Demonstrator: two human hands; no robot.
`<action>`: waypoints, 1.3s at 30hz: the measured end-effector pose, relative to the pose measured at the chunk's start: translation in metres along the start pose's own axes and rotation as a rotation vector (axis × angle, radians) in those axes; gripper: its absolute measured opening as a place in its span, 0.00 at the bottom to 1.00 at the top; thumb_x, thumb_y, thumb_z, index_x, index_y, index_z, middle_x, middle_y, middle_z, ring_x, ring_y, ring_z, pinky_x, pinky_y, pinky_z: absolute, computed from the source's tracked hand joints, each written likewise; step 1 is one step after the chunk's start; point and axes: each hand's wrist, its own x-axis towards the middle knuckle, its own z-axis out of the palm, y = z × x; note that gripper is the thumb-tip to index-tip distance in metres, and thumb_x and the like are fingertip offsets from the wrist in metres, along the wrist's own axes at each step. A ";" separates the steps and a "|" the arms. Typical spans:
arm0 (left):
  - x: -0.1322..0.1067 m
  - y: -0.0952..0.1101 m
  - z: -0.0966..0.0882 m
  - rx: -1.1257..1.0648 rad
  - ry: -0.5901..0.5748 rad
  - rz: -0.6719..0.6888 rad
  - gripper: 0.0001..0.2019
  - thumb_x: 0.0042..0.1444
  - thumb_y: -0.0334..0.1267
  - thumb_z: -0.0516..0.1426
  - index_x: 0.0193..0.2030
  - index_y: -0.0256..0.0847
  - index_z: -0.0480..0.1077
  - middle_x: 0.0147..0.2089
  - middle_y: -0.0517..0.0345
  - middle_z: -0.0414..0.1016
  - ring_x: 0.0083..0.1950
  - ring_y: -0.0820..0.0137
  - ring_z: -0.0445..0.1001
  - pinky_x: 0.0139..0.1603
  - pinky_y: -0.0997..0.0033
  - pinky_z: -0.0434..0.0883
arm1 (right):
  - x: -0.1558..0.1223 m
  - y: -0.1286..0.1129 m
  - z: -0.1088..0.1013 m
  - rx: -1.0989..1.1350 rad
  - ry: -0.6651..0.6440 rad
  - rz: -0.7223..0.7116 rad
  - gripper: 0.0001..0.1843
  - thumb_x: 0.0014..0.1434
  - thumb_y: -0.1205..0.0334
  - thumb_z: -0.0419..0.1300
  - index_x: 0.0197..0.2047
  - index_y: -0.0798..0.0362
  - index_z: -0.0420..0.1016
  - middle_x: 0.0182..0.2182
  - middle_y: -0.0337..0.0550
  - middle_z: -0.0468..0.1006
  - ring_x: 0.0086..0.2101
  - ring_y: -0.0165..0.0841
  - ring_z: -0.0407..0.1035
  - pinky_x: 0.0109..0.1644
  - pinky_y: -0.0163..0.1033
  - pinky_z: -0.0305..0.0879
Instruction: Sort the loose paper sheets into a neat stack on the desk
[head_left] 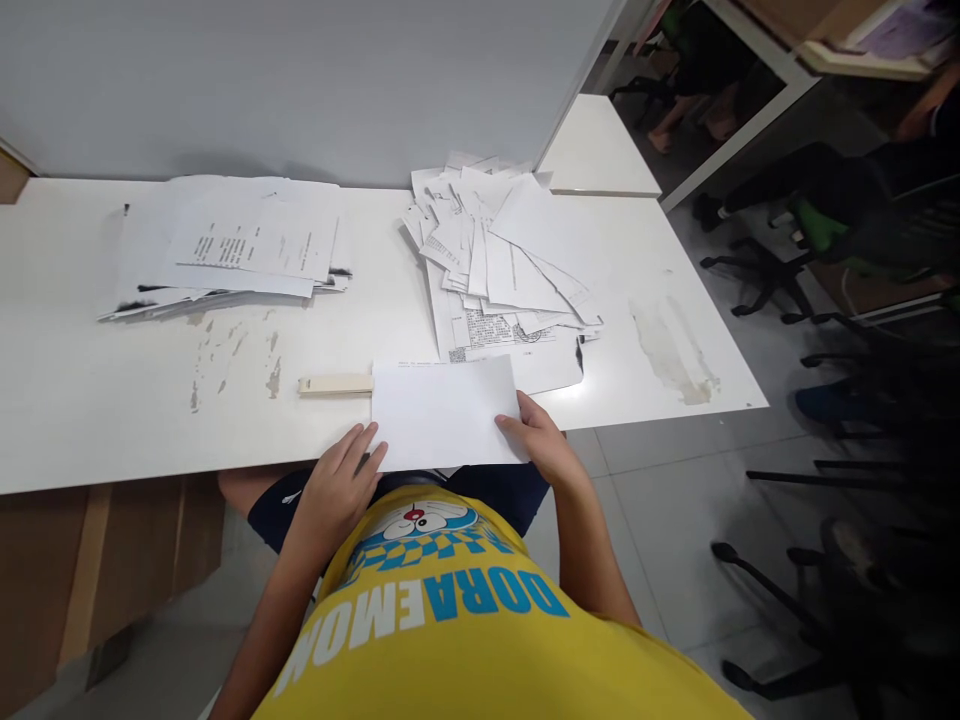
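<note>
White surface (360, 340): the paper sheet (442, 415) sits at its near edge, probably for easy reach, my right grip (541, 437) pinching one side; whether my left grip (345, 482), touching the other, clasps, I can't tell.

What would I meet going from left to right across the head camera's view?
Stack of printed papers → white sheet → person's right hand → stained patch → wheeled chair base.
</note>
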 end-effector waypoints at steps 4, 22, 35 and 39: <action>0.001 0.000 0.004 -0.065 0.000 0.007 0.20 0.64 0.32 0.52 0.63 0.39 0.67 0.63 0.43 0.72 0.67 0.54 0.67 0.62 0.53 0.69 | -0.003 -0.001 0.000 0.030 0.004 0.006 0.24 0.53 0.55 0.62 0.54 0.48 0.71 0.50 0.44 0.81 0.53 0.48 0.72 0.59 0.54 0.67; 0.051 -0.036 0.011 -0.149 0.260 -0.231 0.20 0.64 0.32 0.49 0.61 0.38 0.68 0.58 0.44 0.74 0.67 0.56 0.65 0.67 0.48 0.64 | 0.012 0.005 0.015 0.058 -0.047 -0.085 0.26 0.56 0.57 0.61 0.59 0.47 0.72 0.52 0.42 0.80 0.53 0.45 0.72 0.61 0.51 0.66; 0.050 -0.042 0.027 -0.069 0.274 -0.217 0.22 0.57 0.28 0.51 0.57 0.42 0.74 0.53 0.46 0.78 0.60 0.56 0.73 0.62 0.48 0.67 | 0.018 -0.006 0.018 0.047 -0.078 -0.092 0.22 0.56 0.57 0.60 0.54 0.47 0.75 0.47 0.41 0.82 0.51 0.44 0.73 0.59 0.51 0.67; 0.051 -0.044 0.025 -0.048 0.325 -0.248 0.21 0.59 0.29 0.51 0.58 0.41 0.72 0.54 0.44 0.77 0.61 0.55 0.72 0.62 0.48 0.67 | 0.018 0.004 0.023 0.040 -0.011 -0.180 0.21 0.56 0.57 0.59 0.54 0.47 0.74 0.49 0.41 0.81 0.54 0.44 0.71 0.61 0.51 0.65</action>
